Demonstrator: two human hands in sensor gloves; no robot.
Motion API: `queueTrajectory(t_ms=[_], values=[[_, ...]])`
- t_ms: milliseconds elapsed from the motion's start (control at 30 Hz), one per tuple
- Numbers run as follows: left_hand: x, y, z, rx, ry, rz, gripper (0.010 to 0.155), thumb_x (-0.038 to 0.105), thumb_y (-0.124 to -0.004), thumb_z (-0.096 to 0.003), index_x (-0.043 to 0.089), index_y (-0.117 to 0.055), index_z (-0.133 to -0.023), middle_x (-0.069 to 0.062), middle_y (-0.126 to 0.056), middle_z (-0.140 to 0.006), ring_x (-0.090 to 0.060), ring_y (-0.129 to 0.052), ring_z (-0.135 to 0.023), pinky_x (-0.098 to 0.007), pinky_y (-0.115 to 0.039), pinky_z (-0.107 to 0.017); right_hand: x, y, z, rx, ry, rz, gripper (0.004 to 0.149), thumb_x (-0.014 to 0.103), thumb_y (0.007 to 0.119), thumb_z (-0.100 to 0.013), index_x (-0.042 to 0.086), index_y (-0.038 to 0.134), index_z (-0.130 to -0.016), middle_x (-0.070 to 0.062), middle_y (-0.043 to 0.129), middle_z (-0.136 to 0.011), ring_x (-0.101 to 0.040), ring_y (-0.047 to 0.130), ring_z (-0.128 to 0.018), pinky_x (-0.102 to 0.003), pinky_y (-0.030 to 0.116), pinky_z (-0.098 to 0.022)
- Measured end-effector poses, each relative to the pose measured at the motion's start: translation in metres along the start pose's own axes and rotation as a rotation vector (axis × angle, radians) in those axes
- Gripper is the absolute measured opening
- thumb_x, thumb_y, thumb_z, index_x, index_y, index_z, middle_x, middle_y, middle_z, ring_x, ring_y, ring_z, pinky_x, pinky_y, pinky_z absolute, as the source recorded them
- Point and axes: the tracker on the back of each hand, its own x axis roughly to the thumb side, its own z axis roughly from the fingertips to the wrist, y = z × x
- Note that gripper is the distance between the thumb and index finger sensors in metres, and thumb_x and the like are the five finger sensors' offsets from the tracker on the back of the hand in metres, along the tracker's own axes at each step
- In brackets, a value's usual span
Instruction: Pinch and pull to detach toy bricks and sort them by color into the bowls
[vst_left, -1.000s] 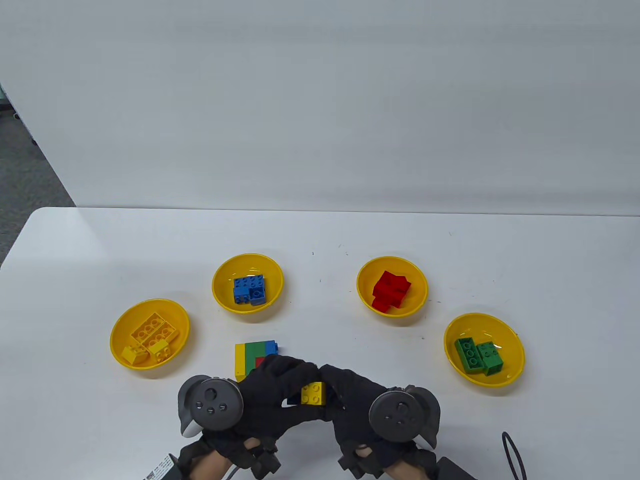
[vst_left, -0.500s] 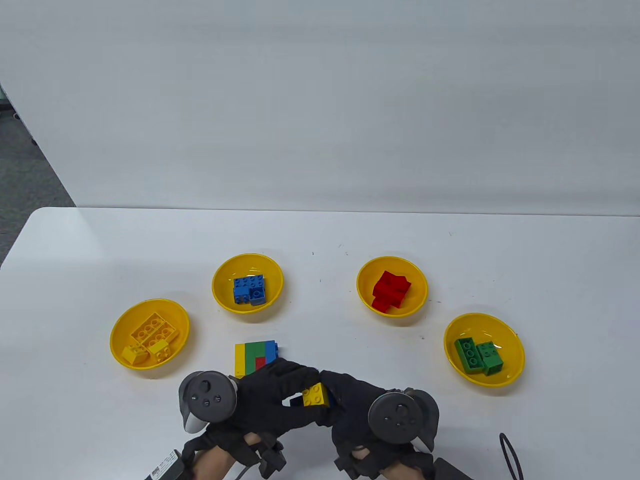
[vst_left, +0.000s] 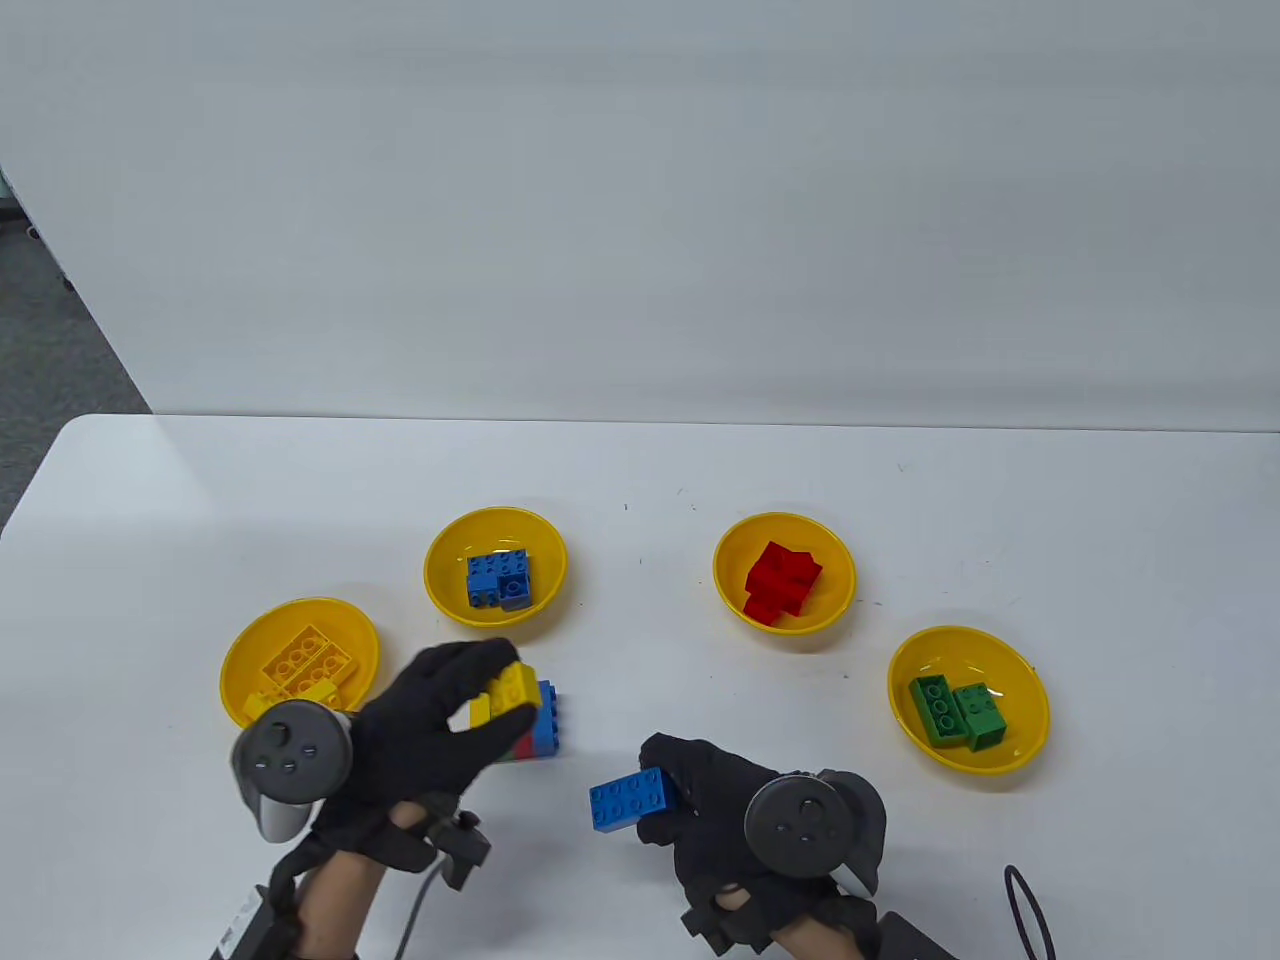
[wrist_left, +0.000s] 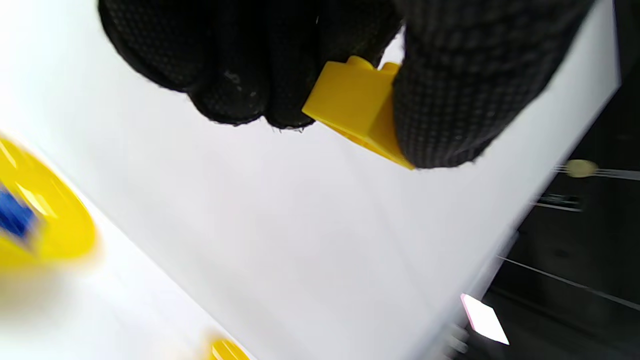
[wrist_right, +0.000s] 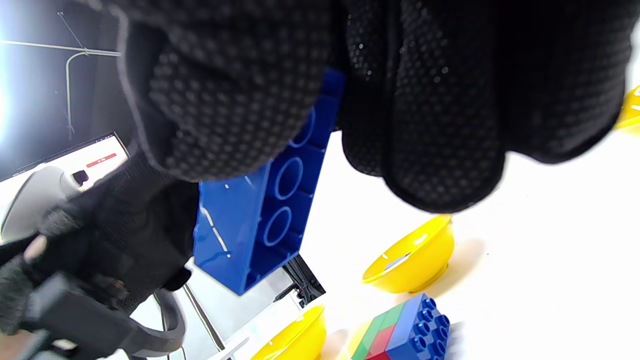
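Note:
My left hand (vst_left: 440, 700) pinches a small yellow brick (vst_left: 512, 688) between thumb and fingers, held above the stacked block of bricks (vst_left: 543, 722) on the table; the same yellow brick (wrist_left: 357, 107) fills the top of the left wrist view. My right hand (vst_left: 715, 800) grips a long blue brick (vst_left: 632, 798) near the table's front; its hollow underside (wrist_right: 272, 210) shows in the right wrist view. The stacked block (wrist_right: 402, 330) shows blue, green and red layers. Four yellow bowls hold sorted bricks: yellow (vst_left: 250, 640), blue (vst_left: 445, 560), red (vst_left: 735, 555), green (vst_left: 1020, 700).
A black cable loop (vst_left: 1025, 905) lies at the front right edge of the white table. The far half of the table (vst_left: 640, 460) is bare white surface. A grey floor shows beyond the table's left corner.
The two hands have pulled apart. My left hand moved left and away with the yellow brick, over the stacked block. The blue brick stays in my right hand, now in plain sight.

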Motion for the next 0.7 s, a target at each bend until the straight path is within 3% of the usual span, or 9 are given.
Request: queueTrajectory(t_ms=[100,233,333,533,700], values=[[-0.036,0.038,0.001,0.129,0.123,-0.198,0.067,0.044,-0.103,-0.0403,0.015,-0.082,-0.097,-0.021,-0.087,-0.093,-0.047,-0.086,-0.081,-0.064,-0.074,-0.061,-0.002,-0.003,-0.001,-0.011,0.007,0.002,0.064,0.029,0.094,-0.02,-0.002,0.088,-0.075,-0.027,0.099,-0.064,-0.035,0.109,-0.036,-0.06,0.091,-0.031],[-0.088,0.065,0.007,0.188,0.338,-0.461,0.067,0.039,-0.102,-0.0418,0.016,-0.078,-0.1,-0.021,-0.082,-0.097,-0.047,-0.083,-0.085,-0.065,-0.071,-0.063,-0.007,-0.004,-0.002,-0.01,0.025,0.008,0.064,0.029,0.094,-0.021,-0.002,0.088,-0.076,-0.027,0.098,-0.066,-0.036,0.109,-0.037,-0.06,0.091,-0.032],[-0.118,0.073,0.011,0.187,0.467,-0.513,0.067,0.036,-0.101,-0.0433,0.017,-0.075,-0.102,-0.02,-0.078,-0.101,-0.047,-0.079,-0.09,-0.066,-0.068,-0.066,-0.01,-0.004,-0.001,-0.006,0.036,0.008,0.064,0.029,0.094,-0.021,-0.002,0.087,-0.077,-0.027,0.097,-0.066,-0.037,0.108,-0.038,-0.061,0.09,-0.032],[-0.132,0.064,0.004,0.119,0.513,-0.517,0.069,0.038,-0.099,-0.045,0.018,-0.072,-0.105,-0.017,-0.076,-0.104,-0.045,-0.077,-0.094,-0.065,-0.066,-0.068,-0.012,-0.004,-0.002,-0.002,0.045,0.01,0.064,0.029,0.094,-0.022,-0.002,0.087,-0.077,-0.027,0.097,-0.067,-0.037,0.108,-0.039,-0.061,0.09,-0.033],[-0.124,0.063,0.002,0.143,0.509,-0.484,0.072,0.047,-0.094,-0.0466,0.017,-0.067,-0.106,-0.02,-0.071,-0.107,-0.047,-0.073,-0.096,-0.065,-0.065,-0.068,-0.012,-0.004,-0.001,0.0,0.047,0.015,0.064,0.03,0.094,-0.022,-0.002,0.087,-0.077,-0.027,0.097,-0.067,-0.037,0.108,-0.039,-0.061,0.09,-0.033]])
